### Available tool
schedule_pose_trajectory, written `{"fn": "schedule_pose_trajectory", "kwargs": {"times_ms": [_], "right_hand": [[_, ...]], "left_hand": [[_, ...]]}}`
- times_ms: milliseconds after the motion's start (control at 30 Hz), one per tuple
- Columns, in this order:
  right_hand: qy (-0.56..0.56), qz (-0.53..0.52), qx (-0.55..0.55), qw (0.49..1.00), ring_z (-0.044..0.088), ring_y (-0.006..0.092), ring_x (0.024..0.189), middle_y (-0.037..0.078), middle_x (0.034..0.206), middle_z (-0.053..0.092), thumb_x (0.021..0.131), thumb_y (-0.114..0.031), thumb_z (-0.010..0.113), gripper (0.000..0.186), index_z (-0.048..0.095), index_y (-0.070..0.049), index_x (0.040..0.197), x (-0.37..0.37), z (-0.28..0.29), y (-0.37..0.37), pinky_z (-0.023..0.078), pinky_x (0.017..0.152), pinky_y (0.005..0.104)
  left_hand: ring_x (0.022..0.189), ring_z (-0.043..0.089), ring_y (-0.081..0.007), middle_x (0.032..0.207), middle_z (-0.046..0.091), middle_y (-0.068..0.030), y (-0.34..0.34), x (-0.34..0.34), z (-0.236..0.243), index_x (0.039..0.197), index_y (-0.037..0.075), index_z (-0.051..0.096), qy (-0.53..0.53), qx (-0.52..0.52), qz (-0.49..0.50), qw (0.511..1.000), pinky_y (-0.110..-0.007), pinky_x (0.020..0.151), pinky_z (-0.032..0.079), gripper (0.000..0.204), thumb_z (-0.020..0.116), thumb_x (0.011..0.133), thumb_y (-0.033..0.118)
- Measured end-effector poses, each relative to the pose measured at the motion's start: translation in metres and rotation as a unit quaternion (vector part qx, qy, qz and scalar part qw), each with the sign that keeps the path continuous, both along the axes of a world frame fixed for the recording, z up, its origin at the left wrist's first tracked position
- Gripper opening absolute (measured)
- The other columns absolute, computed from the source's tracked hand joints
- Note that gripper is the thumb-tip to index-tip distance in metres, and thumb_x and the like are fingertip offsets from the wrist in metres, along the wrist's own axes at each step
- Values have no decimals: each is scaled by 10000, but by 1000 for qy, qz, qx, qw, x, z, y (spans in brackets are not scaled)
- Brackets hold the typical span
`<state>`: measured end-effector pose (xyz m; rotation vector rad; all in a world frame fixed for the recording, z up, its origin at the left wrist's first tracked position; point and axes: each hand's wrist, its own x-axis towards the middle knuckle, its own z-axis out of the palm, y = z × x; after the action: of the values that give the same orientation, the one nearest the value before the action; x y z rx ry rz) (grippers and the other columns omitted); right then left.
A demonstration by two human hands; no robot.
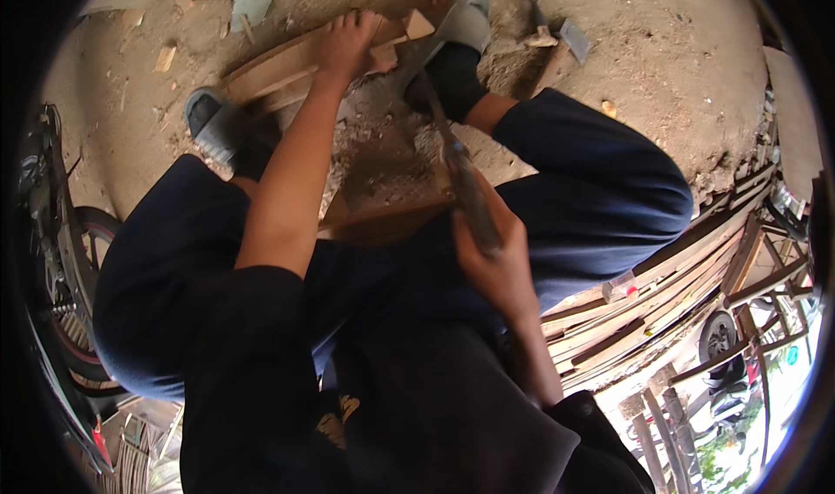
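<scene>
My left hand (pixel 348 49) grips a brown wooden board (pixel 278 68), its fingers bent over the far edge. The board lies across the ground between my sandalled feet. In my right hand (pixel 496 249) is a long tool with a thick dark handle (pixel 474 203) and a narrower metal part (pixel 435 103) pointing away from me. The tool's far end reaches beside my right foot, near the board's right end; its exact shape is blurred there. A small angular wood piece (pixel 417 24) sits at that end of the board.
Wood chips and debris (pixel 374 137) cover the dirt between my legs. Beyond my right foot lie a dark-handled tool (pixel 532 3) and a grey block (pixel 574 42). Stacked wooden slats (pixel 609 329) are at the right, a bicycle wheel (pixel 91 233) at the left.
</scene>
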<state>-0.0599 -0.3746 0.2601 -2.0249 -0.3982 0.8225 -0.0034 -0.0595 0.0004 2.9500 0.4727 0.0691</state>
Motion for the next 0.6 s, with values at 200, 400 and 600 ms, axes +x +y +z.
{"fn": "schedule_pose_trajectory", "kwargs": {"times_ms": [200,400,600], "right_hand": [[19,17,-14,1000,740,347,946,287,966,699,884,15,607,593,442,61,1453,-5,15,-22,557,792,340],[17,-1,2,1000,732,396,921,268,909,706,879,28,591,584,451,62,1445,-4,16,-2,561,769,354],[26,0,25,999,739,338,813,250,862,685,875,17,613,559,494,38,1421,18,-18,5,528,716,333]], "left_hand": [[1137,606,-377,1198,625,-181,8,-18,-8,1269,97,507,-5,29,26,999,-496,961,480,948,912,567,590],[1190,590,-379,1240,617,-192,9,-17,-3,1298,86,479,38,14,24,999,-497,1017,465,1010,910,563,628],[1060,631,-365,1097,656,-143,6,-17,-10,1199,105,523,-41,49,5,998,-472,872,502,875,922,555,543]]}}
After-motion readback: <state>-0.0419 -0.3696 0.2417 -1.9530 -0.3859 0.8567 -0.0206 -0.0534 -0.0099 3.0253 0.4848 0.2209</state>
